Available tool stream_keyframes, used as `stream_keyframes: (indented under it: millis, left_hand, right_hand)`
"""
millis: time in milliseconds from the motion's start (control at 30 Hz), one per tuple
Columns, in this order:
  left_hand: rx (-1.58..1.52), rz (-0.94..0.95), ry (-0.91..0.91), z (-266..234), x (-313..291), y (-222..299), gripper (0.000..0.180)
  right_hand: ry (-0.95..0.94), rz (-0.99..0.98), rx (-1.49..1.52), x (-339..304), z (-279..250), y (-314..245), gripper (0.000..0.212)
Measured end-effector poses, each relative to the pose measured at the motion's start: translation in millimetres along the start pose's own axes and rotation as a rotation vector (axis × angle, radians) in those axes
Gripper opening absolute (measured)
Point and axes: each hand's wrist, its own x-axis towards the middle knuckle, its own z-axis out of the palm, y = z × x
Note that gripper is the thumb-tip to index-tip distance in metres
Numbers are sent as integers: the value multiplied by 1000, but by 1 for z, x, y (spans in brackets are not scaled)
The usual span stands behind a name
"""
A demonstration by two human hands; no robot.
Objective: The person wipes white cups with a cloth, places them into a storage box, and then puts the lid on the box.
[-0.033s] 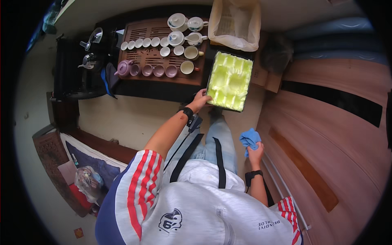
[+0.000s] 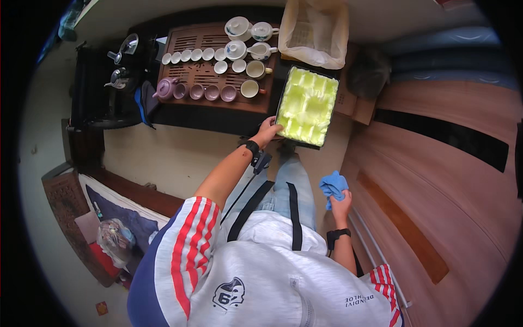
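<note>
My left hand (image 2: 267, 132) grips the lower left corner of a dark-edged box (image 2: 305, 144) with its thumb on top. Yellow-green satin-like lining (image 2: 308, 104) with moulded hollows fills the box. No cup or pot lies in those hollows. Down by my right side, my right hand (image 2: 341, 203) is closed around a crumpled blue cloth (image 2: 333, 185), away from the box.
A wooden tea tray (image 2: 180, 41) on the black table carries rows of small white cups (image 2: 186, 55), purple cups (image 2: 212, 94), a purple teapot (image 2: 165, 87) and lidded white pots (image 2: 237, 28). Behind the box stands a lined bin (image 2: 339, 32). Wooden panelling (image 2: 425, 180) rises at right.
</note>
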Motion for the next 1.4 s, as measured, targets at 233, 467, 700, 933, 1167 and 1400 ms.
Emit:
stream_keyframes:
  millis: [233, 467, 700, 933, 1167, 1400]
  left_hand:
    - [570, 94, 48, -19, -17, 3, 72]
    - [357, 617, -230, -16, -146, 68, 90]
    - [-312, 593, 330, -234, -191, 87, 58]
    - [-126, 578, 938, -520, -180, 150, 36]
    - [454, 128, 1328, -694, -134, 205, 98]
    - [443, 762, 1360, -517, -63, 248, 38]
  right_hand:
    - [-110, -253, 51, 64, -35, -115, 37]
    - [-520, -769, 122, 83, 40, -296, 42]
    - [-1253, -938, 302, 1, 191, -511, 77]
    - [-1196, -679, 299, -45, 368, -603, 24]
    - [-1159, -503, 188, -60, 397, -608, 25]
    - [-787, -269, 180, -9, 348, -535, 23]
